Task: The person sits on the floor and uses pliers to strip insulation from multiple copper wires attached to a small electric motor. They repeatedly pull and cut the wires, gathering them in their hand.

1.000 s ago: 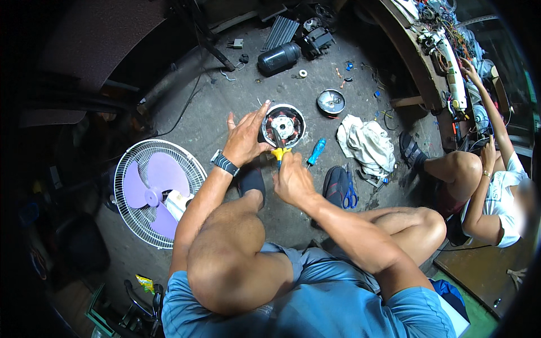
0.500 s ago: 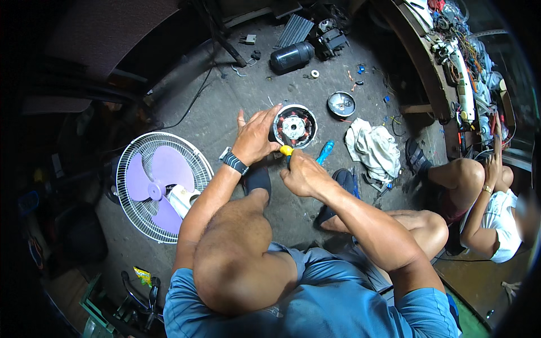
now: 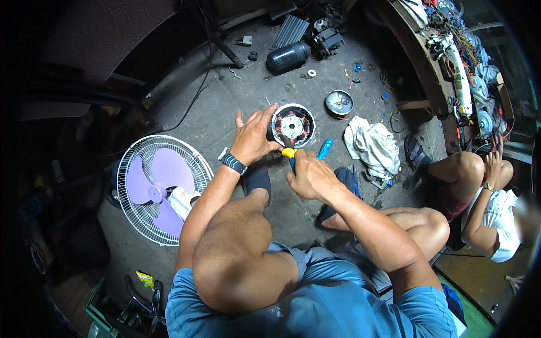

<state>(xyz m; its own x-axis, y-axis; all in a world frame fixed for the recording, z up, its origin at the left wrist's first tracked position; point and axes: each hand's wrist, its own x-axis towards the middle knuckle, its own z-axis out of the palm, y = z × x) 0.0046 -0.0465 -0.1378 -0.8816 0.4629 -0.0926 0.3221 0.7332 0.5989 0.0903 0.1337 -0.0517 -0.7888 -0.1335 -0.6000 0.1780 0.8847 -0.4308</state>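
Note:
An open round motor housing (image 3: pixel 292 124), showing a ring of reddish windings and a pale centre, is on the floor. My left hand (image 3: pixel 252 135) grips its left side, thumb along the lower edge. My right hand (image 3: pixel 310 174) is wrapped round a tool with a yellow-and-dark handle (image 3: pixel 289 153), its tip at the housing's lower inner rim. A turquoise screwdriver (image 3: pixel 324 149) lies right of my right hand. A round metal cover (image 3: pixel 338 101) lies beyond the housing, and a crumpled white cloth (image 3: pixel 372 146) lies to the right.
A purple-bladed fan (image 3: pixel 155 191) lies at left beside my leg. A black cylinder (image 3: pixel 287 58) and metal parts (image 3: pixel 329 42) lie farther back. A co-worker (image 3: pixel 487 219) sits at right by a shelf (image 3: pixel 417 34) piled with wires and parts. A cable (image 3: pixel 189 110) runs across the floor.
Since a second ago the view has shifted slightly, moving the scene rightward. My right hand still works the tool at the housing's lower rim. The co-worker's raised arm has come down.

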